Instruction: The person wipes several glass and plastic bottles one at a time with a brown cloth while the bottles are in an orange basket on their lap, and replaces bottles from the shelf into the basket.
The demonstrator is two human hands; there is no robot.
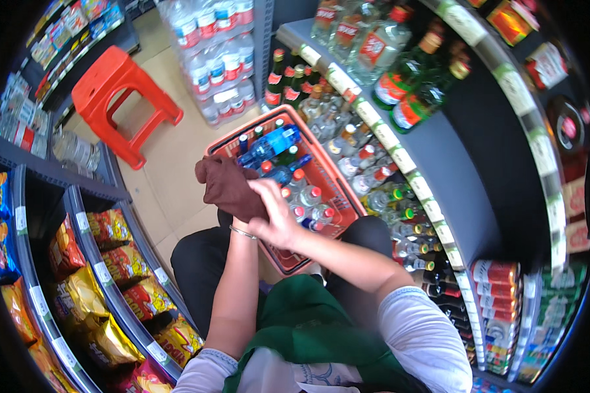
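A brown cloth [233, 189] covers my left hand [241, 223], mitt-like, with only the wrist and a bracelet showing; the fingers are hidden beneath it. My right hand [275, 216] grips the cloth's near right side, thumb close to the left wrist. Both hands are above the left side of an orange-red plastic shopping basket [332, 179] between my knees. Inside it, a blue bottle [275, 142] lies tilted across other bottles. Several clear bottles with red caps [309, 195] stand near the right hand.
Close on the right are bottles on a low shelf [359, 162], below a grey shelf [452, 162] with larger bottles. Snack bags [128, 263] fill racks at left. A red plastic stool [123, 98] and shrink-wrapped water bottles [221, 59] stand beyond on the tiled floor [164, 172].
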